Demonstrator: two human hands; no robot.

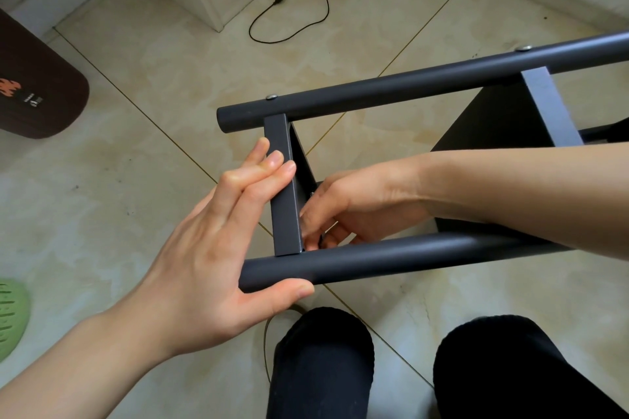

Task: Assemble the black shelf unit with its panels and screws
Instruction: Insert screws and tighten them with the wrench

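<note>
Shelf unit (408, 85): matte black, round tubes joined by flat panels. Braced by left hand (218, 248), fingers straight. Right hand (357, 207) curled inside; contents obscured.

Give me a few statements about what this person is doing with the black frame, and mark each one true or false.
1. The left hand lies with straight fingers against the near crossbar, its thumb under the near tube. True.
2. The right hand rests idle on the floor. False: it reaches inside the frame, fingers curled at the joint between crossbar and near tube; what they hold is hidden.
3. Two screw heads show on top of the far tube. True.
4. A black cable lies on the tiled floor beyond the frame. True.
5. The frame stands upright on a table. False: it is held low over the floor tiles, tubes roughly level.
</note>
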